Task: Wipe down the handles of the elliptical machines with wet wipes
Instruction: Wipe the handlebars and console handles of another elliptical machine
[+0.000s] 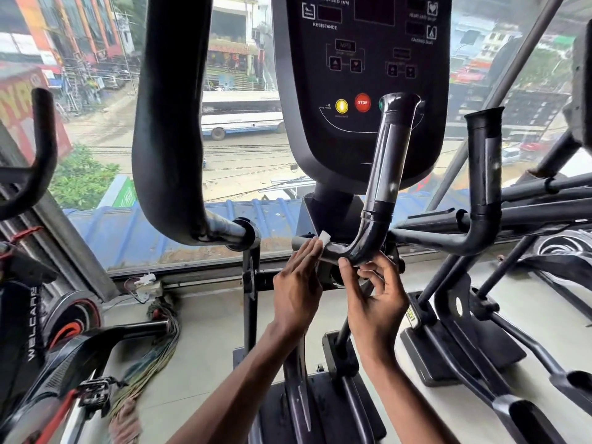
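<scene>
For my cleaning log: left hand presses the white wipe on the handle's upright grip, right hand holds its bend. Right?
Not the upright grip: in the head view the left hand presses the white wipe on the handle's low horizontal tube; the right hand holds its bend.

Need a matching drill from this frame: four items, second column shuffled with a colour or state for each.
Column 1
1. wipe
2. left hand
3. right hand
4. STOP button

Column 2
A. red, on the console
B. curled round the bend of the handle
C. white, against the handle
D. fingers flat, pressing the wipe

Pairs: 1-C, 2-D, 3-B, 4-A
</scene>
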Motion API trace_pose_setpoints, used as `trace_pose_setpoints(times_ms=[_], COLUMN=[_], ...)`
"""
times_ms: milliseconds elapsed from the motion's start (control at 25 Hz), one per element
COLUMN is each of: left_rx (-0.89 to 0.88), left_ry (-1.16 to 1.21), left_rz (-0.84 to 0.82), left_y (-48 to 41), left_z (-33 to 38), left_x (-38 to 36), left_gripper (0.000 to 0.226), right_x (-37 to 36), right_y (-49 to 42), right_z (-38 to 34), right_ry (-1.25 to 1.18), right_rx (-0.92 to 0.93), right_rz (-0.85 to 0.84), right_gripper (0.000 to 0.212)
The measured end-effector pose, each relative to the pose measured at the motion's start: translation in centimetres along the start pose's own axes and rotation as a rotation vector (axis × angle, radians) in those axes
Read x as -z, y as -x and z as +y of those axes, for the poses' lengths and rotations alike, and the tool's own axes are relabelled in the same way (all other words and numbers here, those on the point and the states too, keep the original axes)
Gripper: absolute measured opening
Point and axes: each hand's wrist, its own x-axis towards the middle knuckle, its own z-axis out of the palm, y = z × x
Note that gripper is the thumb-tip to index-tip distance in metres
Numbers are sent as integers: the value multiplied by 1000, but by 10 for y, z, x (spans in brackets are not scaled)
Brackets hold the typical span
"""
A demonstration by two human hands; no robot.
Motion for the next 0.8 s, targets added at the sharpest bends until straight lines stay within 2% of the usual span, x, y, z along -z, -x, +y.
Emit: trace_pose_setpoints(times_ms=[160,240,360,520,640,720,800], left_rx=[-113,-65,82,-44,-49,31,34], left_ry=[78,36,-13,82,80,26,-3], left_rz=[5,-8,-26,-43,-97,-161,-215], left_y=[10,8,1,3,1,-14,-30], left_z=[13,0,-13,8,0,-16,-24], left_x=[1,-3,-1,6,6,7,12], left_gripper=[58,61,52,55,60,56,51], right_x=[-1,-2,-3,-1,-1,-3,-2], right_y=[0,1,0,-3,-2,0,0], right_z=[4,4,3,11,14,15,15], right_ry=[-1,9,9,9,33,58,69], right_rx=[-9,-2,5,-4,1,13,17], right_rz=[7,3,9,4,-27,-26,-27], right_gripper=[34,34,39,49,42,37,35])
